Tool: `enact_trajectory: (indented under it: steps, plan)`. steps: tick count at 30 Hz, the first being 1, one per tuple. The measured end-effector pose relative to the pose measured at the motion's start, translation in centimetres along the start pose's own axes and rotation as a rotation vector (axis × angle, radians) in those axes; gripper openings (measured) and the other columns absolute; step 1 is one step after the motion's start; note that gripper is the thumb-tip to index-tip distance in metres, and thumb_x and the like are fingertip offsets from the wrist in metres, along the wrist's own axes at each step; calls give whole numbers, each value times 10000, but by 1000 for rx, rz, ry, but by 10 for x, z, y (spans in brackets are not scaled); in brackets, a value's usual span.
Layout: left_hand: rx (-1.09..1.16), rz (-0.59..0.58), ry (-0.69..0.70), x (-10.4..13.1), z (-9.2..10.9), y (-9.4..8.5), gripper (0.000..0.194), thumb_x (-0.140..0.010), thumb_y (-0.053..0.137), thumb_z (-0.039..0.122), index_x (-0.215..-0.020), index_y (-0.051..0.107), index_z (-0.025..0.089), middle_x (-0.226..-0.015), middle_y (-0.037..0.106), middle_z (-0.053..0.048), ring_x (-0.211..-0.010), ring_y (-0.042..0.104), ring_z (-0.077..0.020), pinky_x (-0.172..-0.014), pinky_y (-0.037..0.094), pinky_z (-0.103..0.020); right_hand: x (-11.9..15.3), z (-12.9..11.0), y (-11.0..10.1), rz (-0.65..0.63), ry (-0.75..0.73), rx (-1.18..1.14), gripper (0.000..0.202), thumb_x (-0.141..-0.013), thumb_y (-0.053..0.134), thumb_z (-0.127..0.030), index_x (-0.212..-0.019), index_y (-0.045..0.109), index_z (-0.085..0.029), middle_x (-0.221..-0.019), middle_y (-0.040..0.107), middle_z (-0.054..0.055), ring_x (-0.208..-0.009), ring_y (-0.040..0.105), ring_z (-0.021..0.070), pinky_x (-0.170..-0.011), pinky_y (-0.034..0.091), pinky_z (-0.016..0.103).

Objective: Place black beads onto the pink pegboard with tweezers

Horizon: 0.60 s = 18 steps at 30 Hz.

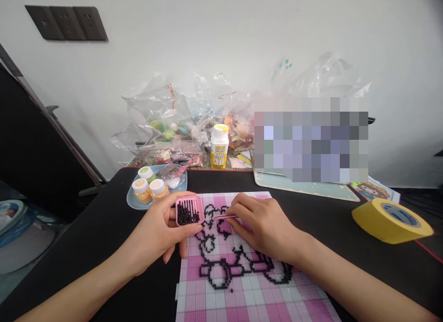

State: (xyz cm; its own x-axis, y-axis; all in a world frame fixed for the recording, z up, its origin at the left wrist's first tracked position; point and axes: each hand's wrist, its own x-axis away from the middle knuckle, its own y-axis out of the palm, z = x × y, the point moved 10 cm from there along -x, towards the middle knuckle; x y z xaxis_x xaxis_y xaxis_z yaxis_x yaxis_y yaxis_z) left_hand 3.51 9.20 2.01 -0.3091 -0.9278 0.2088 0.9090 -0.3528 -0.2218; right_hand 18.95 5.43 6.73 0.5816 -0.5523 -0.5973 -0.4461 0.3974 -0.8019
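Observation:
My left hand grips a small pink tray by its sides, tilted toward me above the board's left edge. Black beads fill it, some lined up in its grooves. Pink tweezers are pinched between the fingers of my right hand, their tips pointing left over the upper part of the board. Whether the tips hold a bead is too small to tell. Beneath both hands lies a pink-and-white checked pegboard, with black beads forming an outlined figure. My right hand covers part of that outline.
A blue plate with several lidded jars stands at the back left. Behind the board are a white-and-yellow bottle and plastic bags along the wall. Yellow tape lies at the right, and a bin stands beside the table.

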Motion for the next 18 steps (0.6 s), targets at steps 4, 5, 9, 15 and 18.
enact_trajectory:
  steps: [4,5,9,15,18]
  plan:
    - [6,0,-2,0,-1,0,558,-789,788,289,-1263,507,201,-569,668,83,-260,377,-13,-261,264,-91,1,0,0,2,-1,1,301,-1039,446,-269,-872,672,-163,-781,645,24,-585,570,134,-473,272,282]
    - [5,1,-2,-1,-1,0,559,-789,788,291,-1263,507,200,-569,667,83,-260,376,-13,-261,265,-91,1,0,0,1,0,3,302,-1040,445,-269,-870,670,-163,-780,645,23,-584,568,133,-471,271,281]
    - [0,2,3,-2,0,0,556,-789,787,298,-1259,508,197,-554,658,87,-263,380,-18,-263,268,-93,1,1,-1,8,4,6,306,-1043,436,-268,-863,660,-163,-779,645,23,-586,569,126,-477,278,271]
    - [-8,-7,7,0,2,2,551,-800,781,305,-1266,505,200,-553,658,86,-269,377,-18,-269,262,-95,-1,3,-6,37,8,18,306,-1047,436,-262,-857,653,-158,-786,651,26,-599,581,117,-504,317,255]
    - [-10,-4,9,1,2,1,546,-802,779,305,-1264,506,199,-556,659,84,-277,382,-18,-277,263,-94,-2,3,-5,38,5,22,312,-1046,435,-259,-853,657,-155,-785,650,29,-600,583,121,-503,328,259]
